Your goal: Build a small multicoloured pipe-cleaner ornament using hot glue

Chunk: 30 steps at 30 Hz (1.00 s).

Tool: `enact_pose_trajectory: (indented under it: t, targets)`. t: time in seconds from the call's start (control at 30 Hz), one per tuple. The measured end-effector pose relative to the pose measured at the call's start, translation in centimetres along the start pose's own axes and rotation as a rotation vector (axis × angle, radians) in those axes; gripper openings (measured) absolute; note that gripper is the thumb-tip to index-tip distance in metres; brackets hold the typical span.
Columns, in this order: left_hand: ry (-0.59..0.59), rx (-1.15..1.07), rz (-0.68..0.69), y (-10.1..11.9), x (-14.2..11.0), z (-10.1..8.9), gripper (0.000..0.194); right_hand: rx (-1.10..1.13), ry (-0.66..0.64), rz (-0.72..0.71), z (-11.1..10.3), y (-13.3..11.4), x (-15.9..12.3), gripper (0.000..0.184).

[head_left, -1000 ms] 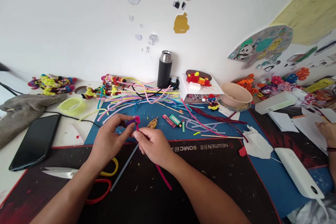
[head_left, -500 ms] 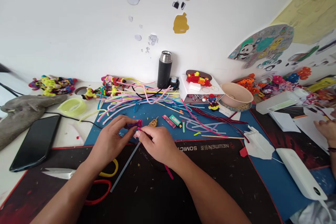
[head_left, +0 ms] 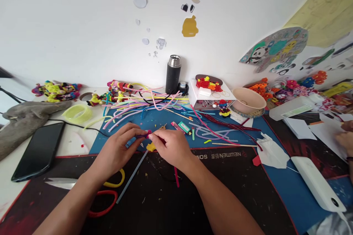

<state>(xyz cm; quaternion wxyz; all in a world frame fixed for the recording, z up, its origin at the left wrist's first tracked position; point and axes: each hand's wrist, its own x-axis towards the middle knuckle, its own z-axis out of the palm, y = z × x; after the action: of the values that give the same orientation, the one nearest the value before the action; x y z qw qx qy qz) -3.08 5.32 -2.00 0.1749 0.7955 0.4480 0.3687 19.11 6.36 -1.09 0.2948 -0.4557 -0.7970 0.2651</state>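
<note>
My left hand (head_left: 119, 147) pinches a small purple and magenta pipe-cleaner piece (head_left: 149, 132) between thumb and fingers. Against the piece's right end, my right hand (head_left: 174, 147) has its thumb and forefinger closed. A magenta strip (head_left: 176, 177) shows below the right hand; whether it joins the piece is hidden. Under the hands lies what looks like a glue gun, mostly covered, with a yellow part (head_left: 150, 147) showing. A bluish stick (head_left: 132, 177) slants toward me from it. Scissors with red and yellow handles (head_left: 103, 213) lie partly beneath my left forearm.
Loose pipe cleaners (head_left: 138, 103) spread behind the hands, near a black thermos (head_left: 173, 75). A white box (head_left: 197, 99) and pink bowl (head_left: 248, 100) stand at back right. A phone (head_left: 38, 150) lies left, a white power bank (head_left: 317, 183) right. Another person's hand (head_left: 346, 141) is at far right.
My right fingers have moved slightly up and right, now pinching the magenta end. More of the yellow part shows between the hands.
</note>
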Motion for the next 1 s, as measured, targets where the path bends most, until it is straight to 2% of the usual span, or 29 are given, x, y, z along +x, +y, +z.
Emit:
enact_pose_trajectory:
  t: [0.3, 0.53, 0.67, 0.8, 1.0]
  targets:
    - [-0.12, -0.056, -0.018, 0.4, -0.1, -0.1, 0.014, 0.038, 0.069, 0.005, 0.2, 0.8, 0.1, 0.029]
    - [-0.123, -0.186, -0.109, 0.5, -0.2, -0.4, 0.004, 0.168, 0.087, 0.045, 0.2, 1.4, 0.3, 0.02]
    - [-0.156, -0.31, -0.129, 0.7, -0.2, -0.9, 0.004, 0.31, 0.058, 0.11, -0.1, 1.4, 0.4, 0.02]
    - [-0.128, -0.442, -0.176, 1.1, -0.1, -1.2, 0.005, 0.49, 0.005, 0.163, -0.4, 1.2, 0.6, 0.026]
    - [-0.116, -0.494, -0.238, 0.9, -0.3, -1.3, 0.011, 0.643, 0.003, 0.181, -0.3, 1.0, 0.6, 0.029]
